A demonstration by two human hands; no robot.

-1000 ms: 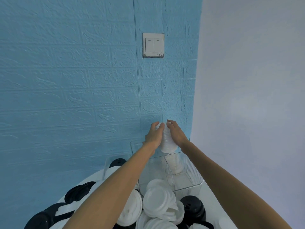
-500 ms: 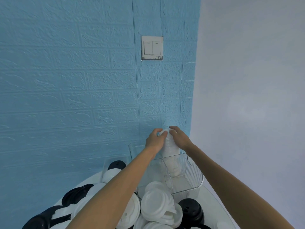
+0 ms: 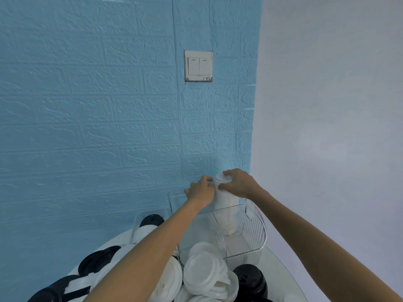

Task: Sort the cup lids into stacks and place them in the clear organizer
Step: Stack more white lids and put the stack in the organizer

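Observation:
A tall stack of white lids stands upright in the far right compartment of the clear organizer. My left hand grips the stack's upper left side. From the right, my right hand holds its top, fingers curled over the uppermost lid. The stack's lower part shows through the ribbed clear wall. Loose white lids and black lids lie heaped in front of the organizer.
The round white table sits in a corner between a blue brick-pattern wall and a pale wall. A light switch is on the blue wall. More black lids lie behind my left forearm.
Both hands have lowered the stack of white lids down into the organizer's compartment; its bottom now sits deep inside the clear walls.

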